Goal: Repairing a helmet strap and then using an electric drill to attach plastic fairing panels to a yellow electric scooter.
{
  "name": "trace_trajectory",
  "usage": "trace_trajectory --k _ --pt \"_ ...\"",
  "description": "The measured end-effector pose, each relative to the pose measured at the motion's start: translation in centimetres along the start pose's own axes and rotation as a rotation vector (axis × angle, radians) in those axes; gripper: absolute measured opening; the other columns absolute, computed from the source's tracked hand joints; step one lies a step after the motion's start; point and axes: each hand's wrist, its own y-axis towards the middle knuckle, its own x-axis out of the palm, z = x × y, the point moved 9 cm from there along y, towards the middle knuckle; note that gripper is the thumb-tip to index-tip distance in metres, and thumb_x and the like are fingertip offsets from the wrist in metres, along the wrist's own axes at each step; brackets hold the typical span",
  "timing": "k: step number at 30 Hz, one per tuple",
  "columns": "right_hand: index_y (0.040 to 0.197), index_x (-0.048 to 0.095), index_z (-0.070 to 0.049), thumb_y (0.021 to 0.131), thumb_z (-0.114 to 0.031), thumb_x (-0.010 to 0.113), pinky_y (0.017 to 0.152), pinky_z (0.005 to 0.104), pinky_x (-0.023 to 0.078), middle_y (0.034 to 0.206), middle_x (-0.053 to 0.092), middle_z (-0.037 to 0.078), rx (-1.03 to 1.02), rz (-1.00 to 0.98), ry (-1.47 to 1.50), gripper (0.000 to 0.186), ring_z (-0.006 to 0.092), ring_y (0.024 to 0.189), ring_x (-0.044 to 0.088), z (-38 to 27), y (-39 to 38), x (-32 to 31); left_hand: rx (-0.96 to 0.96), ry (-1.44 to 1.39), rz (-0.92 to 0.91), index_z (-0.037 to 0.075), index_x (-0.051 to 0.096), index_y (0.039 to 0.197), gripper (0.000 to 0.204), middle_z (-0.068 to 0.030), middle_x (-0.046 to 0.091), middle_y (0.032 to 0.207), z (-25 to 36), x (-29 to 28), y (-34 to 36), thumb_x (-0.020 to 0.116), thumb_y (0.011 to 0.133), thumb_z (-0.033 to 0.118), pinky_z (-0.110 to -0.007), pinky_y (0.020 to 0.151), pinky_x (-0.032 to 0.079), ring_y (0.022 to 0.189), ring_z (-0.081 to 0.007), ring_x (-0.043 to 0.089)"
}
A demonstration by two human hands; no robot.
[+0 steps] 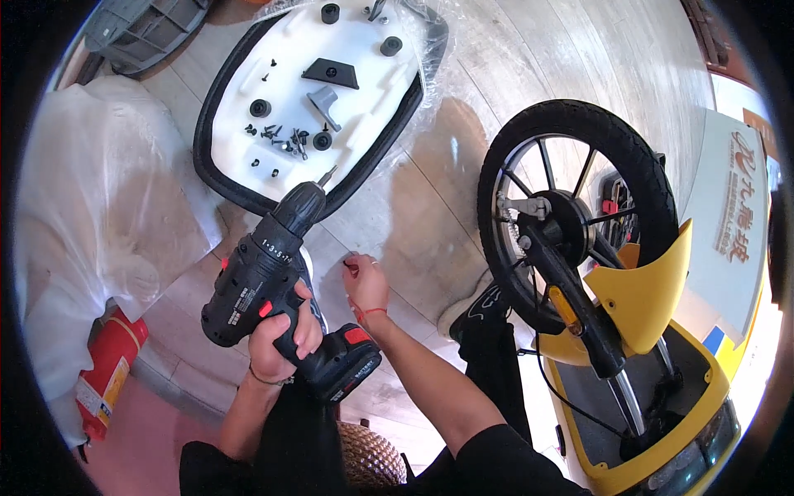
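Within right hand (366, 285), maybe a screw (351, 267), mostly hidden

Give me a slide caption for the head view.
Left hand holding a drill near a white panel with screws, right hand nearby, wheel at right.

And gripping firmly with the left hand (281, 339), with fingers (311, 328) wrapped well round, at the end of a left forearm (248, 413) pointing forward! Over on the other side, slanting forward and inward with the right forearm (426, 376), bending a little at the right wrist (372, 317), and holding the right hand (368, 289) curled, slightly further out than the left!
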Motion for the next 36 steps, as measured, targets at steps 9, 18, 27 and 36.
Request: trace_trajectory --k 9,18,27,36 --pt "0.097 0.068 -0.005 0.082 -0.022 0.067 0.069 0.0345 0.051 0.086 0.068 0.014 0.054 0.117 0.171 0.023 0.0236 0.078 0.066 1.9 3.3 -2.5 -0.015 -0.084 0.032 0.003 0.043 0.117 0.040 -0.0039 0.043 0.062 -0.4 -0.8 -0.3 0.050 0.084 0.023 -0.028 0.051 0.038 0.047 -0.0148 0.044" --pt "0.096 0.067 0.002 0.084 -0.020 0.063 0.070 0.0298 0.050 0.084 0.069 0.012 0.123 0.324 0.486 0.025 0.0161 0.073 0.064 0.0 19.5 -13.8 -0.059 0.031 0.036 0.003 0.043 0.115 0.043 -0.0034 0.043 0.059 0.0 -1.5 -0.9 0.053 0.082 0.029 -0.031 0.050 0.039 0.044 -0.0156 0.043" --pt "0.096 0.068 0.000 0.080 -0.023 0.064 0.073 0.0300 0.052 0.082 0.070 0.013 0.219 0.327 0.420 0.028 0.0196 0.076 0.068 0.5 29.3 -18.1 -0.032 0.034 0.013 0.001 0.043 0.115 0.044 -0.0043 0.043 0.062 1.9 -2.2 -1.4 0.054 0.082 0.028 -0.031 0.052 0.039 0.047 -0.0158 0.045" --pt "0.084 0.066 -0.001 0.081 -0.019 0.062 0.058 0.0271 0.045 0.080 0.067 0.007 -0.319 0.360 0.888 0.019 0.0155 0.069 0.062 -13.1 37.2 -24.1 -0.036 -0.051 0.093 -0.002 0.045 0.116 0.043 -0.0073 0.046 0.062 3.6 -2.9 -1.2 0.057 0.082 0.021 -0.029 0.053 0.041 0.049 -0.0167 0.047"
